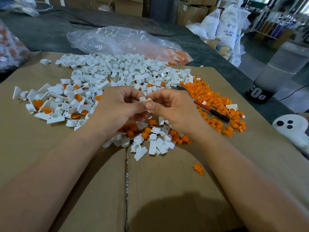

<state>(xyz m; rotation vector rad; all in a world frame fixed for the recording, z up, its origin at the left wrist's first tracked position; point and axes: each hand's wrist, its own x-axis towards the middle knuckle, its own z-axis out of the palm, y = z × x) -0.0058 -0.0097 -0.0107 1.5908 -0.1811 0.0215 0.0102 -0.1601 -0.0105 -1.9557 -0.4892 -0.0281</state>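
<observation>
Only readable print here is on the white sack (229, 29) standing off past the far right corner of the cardboard (83, 181): it says "ABS RESIN" with a small logo above it, and the smaller line under that is too blurry for me. There's also a dark-bottomed frosted container (258, 93) just off the right edge with big white characters that look upside down, something like 0s, can't really read it. As for containers, a clear plastic bag (127, 41) lies beyond the far edge, mostly flat, with orange bits bunched in its right end. Another bag (10, 47) off the far left corner holds a mix of orange and white parts. Everything else is loose on the cardboard: a big pile of white pieces (117, 72) across the far half, and a heap of orange plugs (209, 97) toward the right edge with a red-and-black-handled tool (210, 109) lying on it. 1 stray plug (199, 169) sits alone nearer me. My 2 hands meet above the middle of the cardboard. My left hand (117, 104) pinches the flat tab end of a white piece (143, 99), and my right hand (173, 111) pinches its ring end between thumb and fingers, where an orange plug (150, 101) shows. So both grips are narrow and tight on that 1 piece, held up off the piles.
</observation>
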